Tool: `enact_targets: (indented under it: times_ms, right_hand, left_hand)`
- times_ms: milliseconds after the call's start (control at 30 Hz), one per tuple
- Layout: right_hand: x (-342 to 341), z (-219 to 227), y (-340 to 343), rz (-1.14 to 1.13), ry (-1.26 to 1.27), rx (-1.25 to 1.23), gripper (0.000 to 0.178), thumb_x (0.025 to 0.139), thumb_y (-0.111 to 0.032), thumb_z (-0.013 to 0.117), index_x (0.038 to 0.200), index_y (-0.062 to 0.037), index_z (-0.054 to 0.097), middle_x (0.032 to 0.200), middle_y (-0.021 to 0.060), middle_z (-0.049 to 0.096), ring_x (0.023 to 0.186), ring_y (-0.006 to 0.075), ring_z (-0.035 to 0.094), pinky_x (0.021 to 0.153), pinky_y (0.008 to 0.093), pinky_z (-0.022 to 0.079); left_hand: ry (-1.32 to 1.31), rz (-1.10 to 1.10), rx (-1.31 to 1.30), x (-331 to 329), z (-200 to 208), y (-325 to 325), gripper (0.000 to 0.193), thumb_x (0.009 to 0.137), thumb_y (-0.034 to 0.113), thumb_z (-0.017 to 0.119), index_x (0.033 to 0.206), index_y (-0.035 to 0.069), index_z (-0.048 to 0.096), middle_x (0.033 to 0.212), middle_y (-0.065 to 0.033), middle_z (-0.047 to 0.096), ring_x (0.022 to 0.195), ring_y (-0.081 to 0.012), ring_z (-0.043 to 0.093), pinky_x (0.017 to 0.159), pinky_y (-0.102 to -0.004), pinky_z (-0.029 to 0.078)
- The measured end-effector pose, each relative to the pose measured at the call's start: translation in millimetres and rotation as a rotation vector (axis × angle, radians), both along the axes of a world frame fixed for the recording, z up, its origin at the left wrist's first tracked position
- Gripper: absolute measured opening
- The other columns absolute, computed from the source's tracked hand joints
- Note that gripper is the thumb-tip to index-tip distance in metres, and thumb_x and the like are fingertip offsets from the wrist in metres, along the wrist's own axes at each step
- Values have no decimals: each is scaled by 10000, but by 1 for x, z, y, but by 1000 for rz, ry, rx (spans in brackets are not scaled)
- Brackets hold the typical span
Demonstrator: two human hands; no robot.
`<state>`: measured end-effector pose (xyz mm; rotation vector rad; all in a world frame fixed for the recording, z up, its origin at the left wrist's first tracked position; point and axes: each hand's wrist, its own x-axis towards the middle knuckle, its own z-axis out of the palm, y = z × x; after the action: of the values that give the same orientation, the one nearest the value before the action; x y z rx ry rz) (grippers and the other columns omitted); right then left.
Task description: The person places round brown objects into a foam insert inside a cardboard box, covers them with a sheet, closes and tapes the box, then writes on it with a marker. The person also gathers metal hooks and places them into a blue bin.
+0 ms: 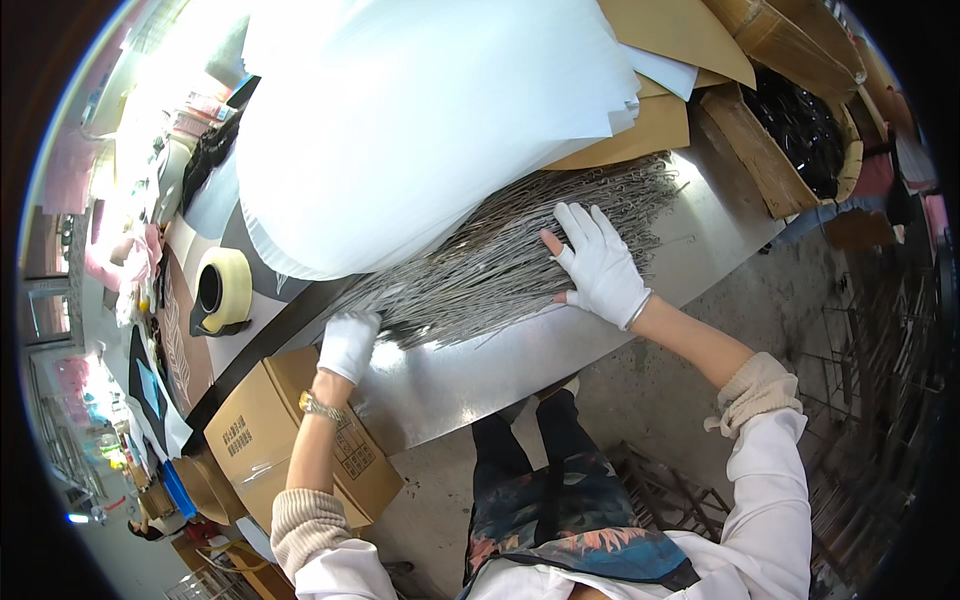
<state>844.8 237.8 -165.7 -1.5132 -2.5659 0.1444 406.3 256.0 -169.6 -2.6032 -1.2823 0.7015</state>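
A wide heap of thin grey metal wires lies on a shiny metal tabletop. Many of the wires have small hooked or looped ends at the far right. My right hand, in a white glove with the thumb tip bare, rests on the heap near its right end, fingers spread. At the heap's left end is my left hand, also white-gloved, its fingers curled closed against the wire ends. What those fingers hold, if anything, is hidden. Large white sheets cover the heap's far side.
A closed cardboard box stands beside my left forearm. A roll of pale yellow tape sits on a patterned surface at the left. Brown paper sheets and an open carton of glossy black items are at the far right. Metal racks stand on the floor.
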Motion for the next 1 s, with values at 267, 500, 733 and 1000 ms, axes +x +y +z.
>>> enact_targets:
  times_ms: [267, 500, 733, 1000]
  right_hand:
    - [17, -23, -21, -32, 55, 22, 953, 669, -507, 857, 1451, -92, 505, 1533, 245, 406, 1431, 409, 373, 1202, 527, 308]
    - [16, -25, -8, -7, 93, 36, 961, 642, -538, 859, 1406, -60, 523, 1521, 217, 415, 1414, 384, 396, 1206, 505, 312]
    - [12, -36, -1, 14, 219, 132, 983, 558, -462, 914, 1375, -67, 536, 1431, 161, 494, 1347, 362, 470, 1178, 518, 356]
    - [12, -25, -25, 34, 154, -20, 918, 546, -447, 917, 1310, -63, 583, 1397, 194, 493, 1330, 369, 467, 1186, 516, 350]
  left_hand:
    - [129, 261, 25, 157, 35, 11, 107, 845, 84, 668, 949, 87, 693, 845, -80, 714, 799, -252, 712, 630, -377, 521]
    - [-550, 97, 313, 212, 49, 5, 336, 949, 354, 658, 1022, 26, 678, 971, -173, 676, 907, -342, 675, 742, -444, 541]
    - [-474, 662, 481, 243, -36, 64, 553, 944, 556, 581, 922, 25, 736, 880, -189, 731, 809, -363, 707, 748, -470, 540]
    - [-672, 432, 275, 245, -27, 7, 352, 904, 378, 643, 767, 58, 692, 794, -150, 675, 801, -348, 652, 743, -474, 489]
